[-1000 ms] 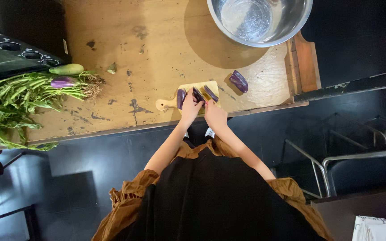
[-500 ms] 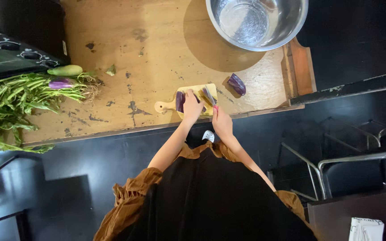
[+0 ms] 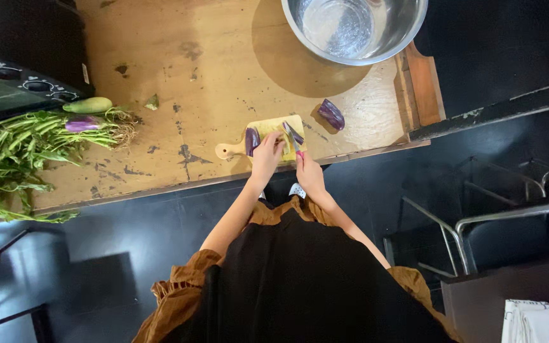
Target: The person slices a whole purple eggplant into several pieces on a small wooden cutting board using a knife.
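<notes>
While left hand pins glossy eggplant, right hand grips knife.

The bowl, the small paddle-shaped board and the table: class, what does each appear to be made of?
Bowl: probably stainless steel, shiny with grey reflections. Board: pale wood, matt, or possibly bamboo. Table: worn wood, with grain, dark stains and scuffs.

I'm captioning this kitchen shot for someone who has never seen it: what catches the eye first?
At the table's near edge, the left hand and right hand work over purple eggplant pieces on a small wooden cutting board. A big steel bowl sits at the top, with another eggplant piece below it. Leafy greens sprawl at the left.
</notes>
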